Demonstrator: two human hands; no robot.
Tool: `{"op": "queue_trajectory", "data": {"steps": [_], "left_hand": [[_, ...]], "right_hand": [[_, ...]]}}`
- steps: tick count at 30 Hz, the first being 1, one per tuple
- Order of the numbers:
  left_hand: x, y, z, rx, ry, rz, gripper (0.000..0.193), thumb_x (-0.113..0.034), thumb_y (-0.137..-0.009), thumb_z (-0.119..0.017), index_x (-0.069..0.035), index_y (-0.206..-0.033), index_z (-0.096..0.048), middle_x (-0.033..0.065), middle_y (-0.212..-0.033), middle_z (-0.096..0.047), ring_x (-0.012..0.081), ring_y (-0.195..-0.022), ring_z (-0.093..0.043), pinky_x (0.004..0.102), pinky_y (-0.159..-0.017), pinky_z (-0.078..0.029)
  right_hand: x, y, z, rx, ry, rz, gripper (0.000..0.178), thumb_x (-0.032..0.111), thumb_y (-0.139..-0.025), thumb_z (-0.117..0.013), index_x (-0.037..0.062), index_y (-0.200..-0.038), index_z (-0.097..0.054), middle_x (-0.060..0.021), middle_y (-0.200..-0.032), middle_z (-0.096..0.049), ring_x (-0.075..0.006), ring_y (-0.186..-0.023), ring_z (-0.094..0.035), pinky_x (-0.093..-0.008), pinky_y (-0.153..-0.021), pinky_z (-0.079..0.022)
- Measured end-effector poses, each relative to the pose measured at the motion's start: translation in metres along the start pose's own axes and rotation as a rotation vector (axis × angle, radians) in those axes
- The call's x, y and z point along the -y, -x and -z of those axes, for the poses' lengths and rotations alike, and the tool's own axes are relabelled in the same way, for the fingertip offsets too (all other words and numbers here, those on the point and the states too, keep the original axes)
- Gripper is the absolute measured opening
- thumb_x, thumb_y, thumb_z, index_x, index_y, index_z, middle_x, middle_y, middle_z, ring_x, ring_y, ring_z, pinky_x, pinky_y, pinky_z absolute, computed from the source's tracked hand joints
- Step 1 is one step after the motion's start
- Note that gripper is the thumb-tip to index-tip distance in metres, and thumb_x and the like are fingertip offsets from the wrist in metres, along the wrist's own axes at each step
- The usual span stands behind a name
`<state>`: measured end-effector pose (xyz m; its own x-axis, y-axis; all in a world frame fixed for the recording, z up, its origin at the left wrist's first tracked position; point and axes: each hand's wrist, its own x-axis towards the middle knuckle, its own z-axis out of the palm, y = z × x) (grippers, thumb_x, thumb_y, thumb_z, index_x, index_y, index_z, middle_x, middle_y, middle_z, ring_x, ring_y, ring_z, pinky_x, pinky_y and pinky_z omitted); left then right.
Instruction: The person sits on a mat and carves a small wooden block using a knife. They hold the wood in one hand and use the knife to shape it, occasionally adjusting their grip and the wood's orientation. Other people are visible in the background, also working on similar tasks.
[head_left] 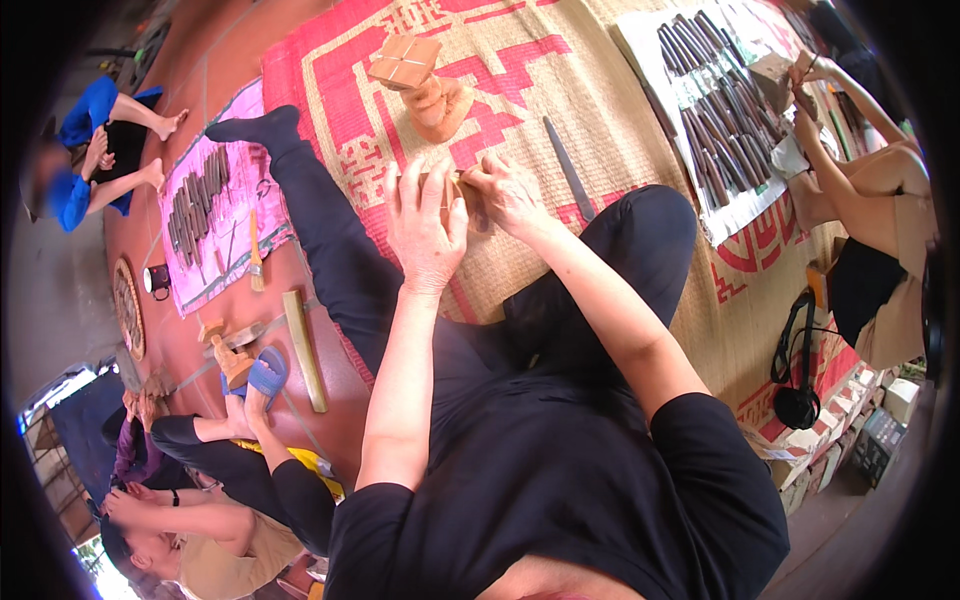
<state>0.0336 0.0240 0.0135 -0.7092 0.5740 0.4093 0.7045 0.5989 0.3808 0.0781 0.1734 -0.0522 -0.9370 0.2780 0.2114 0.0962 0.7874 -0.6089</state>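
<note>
I sit on a woven straw mat [520,85] with red patterns, my legs apart. My left hand [425,225] lies over a small brown piece [477,212], fingers slightly apart and bent over its far edge. Curled fingers of my right hand [508,195] grip the same piece from the other side. Its kind is hard to make out, since both hands cover most of it. Beyond my hands stands a wood carving [437,105] with a square, scored block on top. A long grey flat blade or file [568,168] rests on the mat by my right knee.
Rows of dark-handled carving tools [715,110] lie on a white cloth at right, beside another person working. At left, a pink cloth [215,215] bears more tools; a brush [256,262], a mug [157,280] and a wooden stick [304,350] are nearby. Other people sit at left.
</note>
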Motion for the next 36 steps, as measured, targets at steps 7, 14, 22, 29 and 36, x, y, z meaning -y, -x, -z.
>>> {"op": "queue_trajectory", "data": {"steps": [7,14,22,29,36], "left_hand": [[-0.005,-0.007,-0.002,0.052,0.016,-0.073,0.05,-0.016,-0.081,-0.065,-0.014,-0.131,-0.056,0.011,-0.135,-0.049,0.0401,-0.132,-0.039,0.0483,-0.111,-0.034],[0.001,-0.002,0.003,0.047,0.04,-0.052,0.049,-0.016,-0.081,-0.064,-0.014,-0.13,-0.056,0.0108,-0.137,-0.048,0.0402,-0.134,-0.036,0.048,-0.112,-0.034],[-0.001,0.003,0.008,0.069,0.026,-0.056,0.049,-0.019,-0.082,-0.064,-0.014,-0.13,-0.057,0.011,-0.137,-0.048,0.0402,-0.134,-0.036,0.0479,-0.112,-0.034],[0.0,-0.002,0.003,0.052,0.068,-0.078,0.052,-0.019,-0.078,-0.067,-0.016,-0.129,-0.057,0.0124,-0.135,-0.048,0.0414,-0.133,-0.037,0.0498,-0.111,-0.034],[0.0,0.0,0.005,0.063,0.02,-0.083,0.049,-0.018,-0.08,-0.065,-0.012,-0.128,-0.057,0.0112,-0.137,-0.048,0.0401,-0.135,-0.036,0.0487,-0.112,-0.034]], "right_hand": [[-0.017,-0.001,0.008,-0.016,0.29,-0.019,0.027,0.015,-0.079,-0.062,0.0198,-0.102,-0.074,-0.0089,-0.087,-0.056,-0.0277,-0.091,-0.057,-0.0403,-0.079,-0.047],[-0.013,0.006,0.002,0.053,0.131,0.09,0.02,0.021,-0.082,-0.061,0.0201,-0.098,-0.073,-0.0079,-0.096,-0.057,-0.0255,-0.097,-0.057,-0.0406,-0.081,-0.046],[-0.021,-0.007,0.021,-0.038,0.153,-0.037,0.018,0.022,-0.083,-0.059,0.0189,-0.093,-0.074,-0.0086,-0.092,-0.057,-0.0271,-0.099,-0.058,-0.0405,-0.083,-0.047],[-0.021,-0.009,0.015,0.076,0.271,0.061,0.02,0.019,-0.079,-0.063,0.0172,-0.095,-0.074,-0.009,-0.094,-0.057,-0.0266,-0.1,-0.057,-0.0399,-0.086,-0.047],[-0.016,-0.015,0.021,0.138,0.149,0.088,0.023,0.019,-0.079,-0.063,0.0197,-0.099,-0.075,-0.0095,-0.099,-0.058,-0.0281,-0.102,-0.059,-0.041,-0.085,-0.049]]}}
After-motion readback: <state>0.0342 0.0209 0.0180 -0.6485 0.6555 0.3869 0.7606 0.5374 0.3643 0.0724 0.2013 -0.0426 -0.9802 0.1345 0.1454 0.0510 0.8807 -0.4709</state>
